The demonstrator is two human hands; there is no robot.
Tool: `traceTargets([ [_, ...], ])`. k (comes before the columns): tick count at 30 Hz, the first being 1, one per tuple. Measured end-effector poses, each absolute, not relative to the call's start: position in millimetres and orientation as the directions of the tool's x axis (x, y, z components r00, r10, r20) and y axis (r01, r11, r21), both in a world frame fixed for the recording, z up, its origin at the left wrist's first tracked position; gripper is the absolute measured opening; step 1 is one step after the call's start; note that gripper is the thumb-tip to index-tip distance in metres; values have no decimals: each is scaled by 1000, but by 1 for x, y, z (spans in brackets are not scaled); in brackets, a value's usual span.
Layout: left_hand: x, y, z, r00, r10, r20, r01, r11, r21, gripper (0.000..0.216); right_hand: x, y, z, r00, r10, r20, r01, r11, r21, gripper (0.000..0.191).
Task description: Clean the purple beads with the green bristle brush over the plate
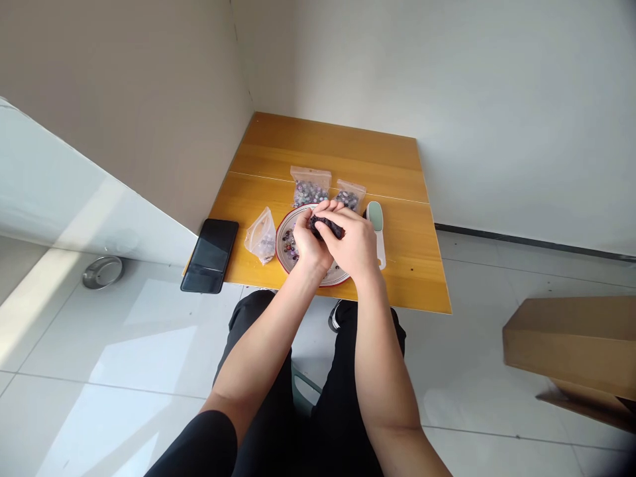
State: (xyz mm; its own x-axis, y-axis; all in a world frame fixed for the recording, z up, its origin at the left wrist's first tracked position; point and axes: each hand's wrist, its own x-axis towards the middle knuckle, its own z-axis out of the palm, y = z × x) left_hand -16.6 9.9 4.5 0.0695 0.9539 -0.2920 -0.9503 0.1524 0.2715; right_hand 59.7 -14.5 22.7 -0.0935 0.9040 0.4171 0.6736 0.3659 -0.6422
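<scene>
Pinching a dark bundle [325,227] between left hand [309,244] and right hand [348,244] | fingers [330,233] curled and pressed together on it | above a round plate [281,242] of beads [289,245], near the tabletop's [318,149] front edge (two zip bags [311,187] sit just behind)

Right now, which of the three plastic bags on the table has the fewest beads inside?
The clear bag left of the plate, beside the phone. Only a few beads sit in its corner; the two bags behind the plate are well filled.
</scene>
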Motion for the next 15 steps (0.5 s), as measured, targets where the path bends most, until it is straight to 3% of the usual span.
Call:
traceTargets([
  [6, -25, 14, 4, 40, 937, -348, -955, 138, 261, 33, 68, -13, 24, -1, 880, 474, 590, 383, -711, 22],
  [15, -20, 12, 5, 25, 915, -402, -955, 140, 260, 37, 70, -13, 17, -178, 898, 402, 603, 423, -677, 20],
])
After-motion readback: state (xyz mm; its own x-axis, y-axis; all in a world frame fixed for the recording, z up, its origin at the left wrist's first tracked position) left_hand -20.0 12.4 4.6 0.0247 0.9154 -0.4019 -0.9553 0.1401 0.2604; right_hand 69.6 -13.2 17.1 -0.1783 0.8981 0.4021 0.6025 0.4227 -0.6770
